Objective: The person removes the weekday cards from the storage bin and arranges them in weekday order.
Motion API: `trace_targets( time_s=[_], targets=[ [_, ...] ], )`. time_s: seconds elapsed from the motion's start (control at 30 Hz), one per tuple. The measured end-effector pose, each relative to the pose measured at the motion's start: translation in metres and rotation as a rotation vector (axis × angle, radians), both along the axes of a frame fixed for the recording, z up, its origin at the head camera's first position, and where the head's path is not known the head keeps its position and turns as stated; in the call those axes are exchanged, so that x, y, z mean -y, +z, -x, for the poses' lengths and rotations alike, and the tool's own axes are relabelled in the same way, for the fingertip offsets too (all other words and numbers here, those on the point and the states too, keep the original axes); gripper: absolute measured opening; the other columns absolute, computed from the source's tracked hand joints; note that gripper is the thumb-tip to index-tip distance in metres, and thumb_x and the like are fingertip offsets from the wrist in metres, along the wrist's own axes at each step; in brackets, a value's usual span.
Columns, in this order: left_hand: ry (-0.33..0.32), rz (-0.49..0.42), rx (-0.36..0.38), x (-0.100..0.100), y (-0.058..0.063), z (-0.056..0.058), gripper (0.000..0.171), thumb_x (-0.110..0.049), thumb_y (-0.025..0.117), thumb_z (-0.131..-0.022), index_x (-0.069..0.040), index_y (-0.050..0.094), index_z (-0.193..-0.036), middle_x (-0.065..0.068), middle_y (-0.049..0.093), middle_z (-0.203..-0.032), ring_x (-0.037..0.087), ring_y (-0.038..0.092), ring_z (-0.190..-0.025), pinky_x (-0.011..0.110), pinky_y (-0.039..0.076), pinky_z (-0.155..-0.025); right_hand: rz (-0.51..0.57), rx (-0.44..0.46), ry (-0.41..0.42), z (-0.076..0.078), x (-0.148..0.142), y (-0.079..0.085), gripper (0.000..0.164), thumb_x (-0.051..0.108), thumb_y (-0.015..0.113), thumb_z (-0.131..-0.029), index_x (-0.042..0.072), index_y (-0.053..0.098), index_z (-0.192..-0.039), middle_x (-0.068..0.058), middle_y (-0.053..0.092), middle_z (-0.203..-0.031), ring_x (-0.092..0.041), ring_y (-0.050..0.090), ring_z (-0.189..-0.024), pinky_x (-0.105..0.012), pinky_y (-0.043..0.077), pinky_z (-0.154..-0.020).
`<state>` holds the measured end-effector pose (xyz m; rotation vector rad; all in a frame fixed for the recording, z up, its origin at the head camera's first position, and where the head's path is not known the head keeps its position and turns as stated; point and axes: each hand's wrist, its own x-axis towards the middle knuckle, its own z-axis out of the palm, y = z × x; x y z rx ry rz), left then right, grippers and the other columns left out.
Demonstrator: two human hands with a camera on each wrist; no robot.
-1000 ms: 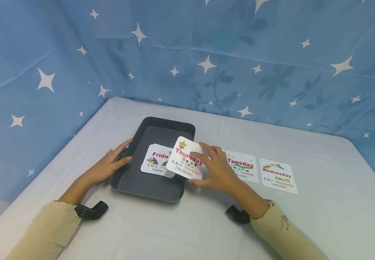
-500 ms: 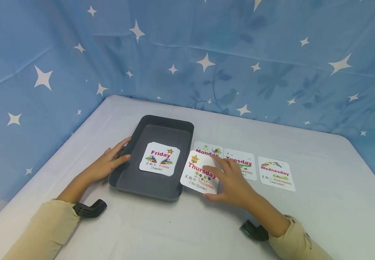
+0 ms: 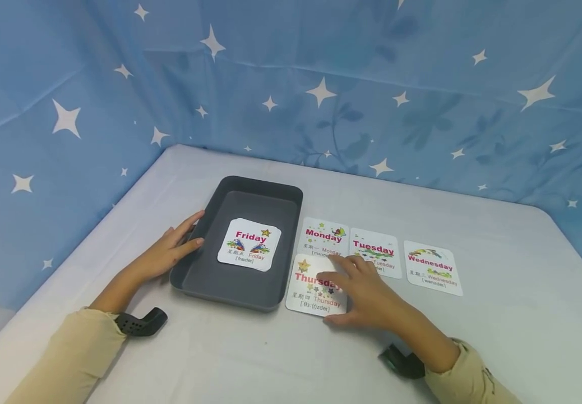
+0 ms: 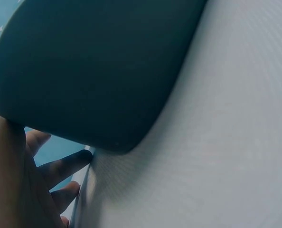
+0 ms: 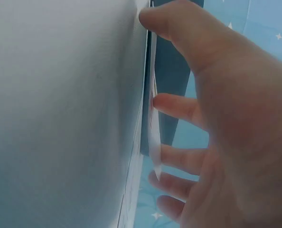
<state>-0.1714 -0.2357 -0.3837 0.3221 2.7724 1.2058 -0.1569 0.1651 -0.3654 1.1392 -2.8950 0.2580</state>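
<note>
My right hand (image 3: 369, 292) holds a white Thursday flash card (image 3: 309, 297) by its edges, thumb at the near edge and fingers across the far side. In the right wrist view the card (image 5: 154, 123) appears edge-on, slightly tilted near the tabletop. It lies just right of a dark grey rectangular tray (image 3: 205, 283), with its far edge over the bottom of the Monday card (image 3: 323, 231). Straight fingers of my left hand (image 3: 162, 259) rest against the tray's left rim. Inside the tray sits a Friday card (image 3: 250, 247) on at least one other card.
To the right of Monday, a Tuesday card (image 3: 375, 244) and a Wednesday card (image 3: 433, 268) lie in a row on the white-covered table (image 3: 250, 365). A blue star-patterned curtain (image 3: 271, 50) hangs behind and at the left. Black curved devices (image 3: 142, 322) are at both wrists.
My right hand has carried the Thursday card from above the tray rightward and down to the table in front of Monday. Friday is fully uncovered. The left hand has stayed at the tray.
</note>
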Motion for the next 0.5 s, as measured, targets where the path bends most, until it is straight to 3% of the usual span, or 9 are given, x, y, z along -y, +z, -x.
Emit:
trace_targets(
  time_s=[0.5],
  targets=[
    [-0.011, -0.007, -0.010, 0.0003, 0.0001, -0.0005, 0.064, -0.036, 0.042, -0.095, -0.016, 0.012, -0.148, 0.020, 0.015, -0.151, 0.047, 0.022, -0.133, 0.060, -0.007, -0.108, -0.051, 0.127, 0.008, -0.0043, 0.0016, 0.0018, 0.075, 0.063, 0.069, -0.064, 0.031, 0.049, -0.130, -0.007, 0.036, -0.144, -0.030, 0.037, -0.124, -0.053, 0.031, -0.099]
  ],
)
